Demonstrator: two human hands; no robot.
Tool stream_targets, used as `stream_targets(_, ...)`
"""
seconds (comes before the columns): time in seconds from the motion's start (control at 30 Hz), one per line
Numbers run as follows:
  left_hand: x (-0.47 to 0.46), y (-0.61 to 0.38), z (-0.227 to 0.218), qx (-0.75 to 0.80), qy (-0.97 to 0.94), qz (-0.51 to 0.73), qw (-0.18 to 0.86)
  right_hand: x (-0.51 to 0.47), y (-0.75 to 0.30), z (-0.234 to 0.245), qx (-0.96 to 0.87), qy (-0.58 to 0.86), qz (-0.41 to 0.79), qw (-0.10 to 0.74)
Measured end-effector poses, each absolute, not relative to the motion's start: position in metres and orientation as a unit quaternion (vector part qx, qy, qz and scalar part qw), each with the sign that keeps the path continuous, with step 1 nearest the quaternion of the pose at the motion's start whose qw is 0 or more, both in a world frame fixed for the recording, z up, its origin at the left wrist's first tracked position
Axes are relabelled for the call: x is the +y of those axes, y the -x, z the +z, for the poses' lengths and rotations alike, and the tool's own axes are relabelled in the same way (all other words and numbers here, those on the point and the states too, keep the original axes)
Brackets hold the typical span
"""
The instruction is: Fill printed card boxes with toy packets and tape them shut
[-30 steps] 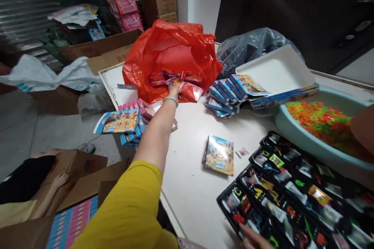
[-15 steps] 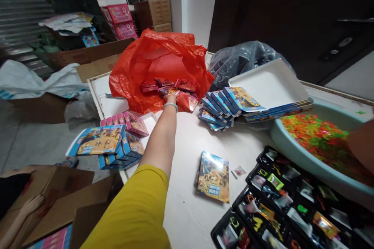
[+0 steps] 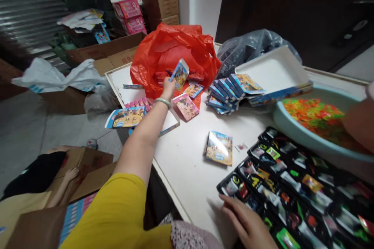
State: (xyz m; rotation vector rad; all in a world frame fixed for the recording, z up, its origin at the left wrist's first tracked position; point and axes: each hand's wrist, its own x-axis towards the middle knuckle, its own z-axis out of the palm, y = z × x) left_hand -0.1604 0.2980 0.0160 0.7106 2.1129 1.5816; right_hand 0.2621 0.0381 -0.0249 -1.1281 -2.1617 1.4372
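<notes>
My left hand [image 3: 168,88], a bangle on its wrist, is closed on a small blue picture box [image 3: 180,73] held tilted at the mouth of a red plastic bag [image 3: 143,52]. In and before the bag lie more small boxes, among them a pink box [image 3: 187,107] on the table. At the lower right, my right hand [image 3: 248,221] has its fingers stretched out beside black compartment trays [image 3: 224,186] of small wrapped trinkets. Whether it touches a tray I cannot tell. A square blue picture box [image 3: 219,148] lies flat between my hands.
Blue boxes [image 3: 222,95] lie fanned by a white open lid [image 3: 269,68]. Right of them stands a pale blue basin [image 3: 306,132] of bright plastic pieces, with another person's blurred arm [image 3: 359,120] over it. At left, a co-worker's hand [image 3: 71,174] rests on a carton [image 3: 90,159].
My left hand has lifted a blue box from the pile in the red bag. My right hand has come into view beside the trays. The view has shifted.
</notes>
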Motion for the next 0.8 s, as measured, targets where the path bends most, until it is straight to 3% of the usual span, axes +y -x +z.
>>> stream_targets(0.23, 0.149, 0.106, 0.027, 0.628, -0.495, 0.449, 0.397, 0.012, -0.28, -0.021, -0.764, 0.465, 0.416, 0.165)
stream_targets(0.57, 0.006, 0.099, -0.021, 0.468, -0.848, 0.118, 0.22, 0.006, -0.274, -0.037, -0.861, 0.447, 0.217, 0.105)
stream_targets(0.8, -0.015, 0.016, -0.013, 0.545, -0.814, 0.126, 0.157, 0.021, -0.274, -0.039, -0.855, 0.453, 0.211, 0.137)
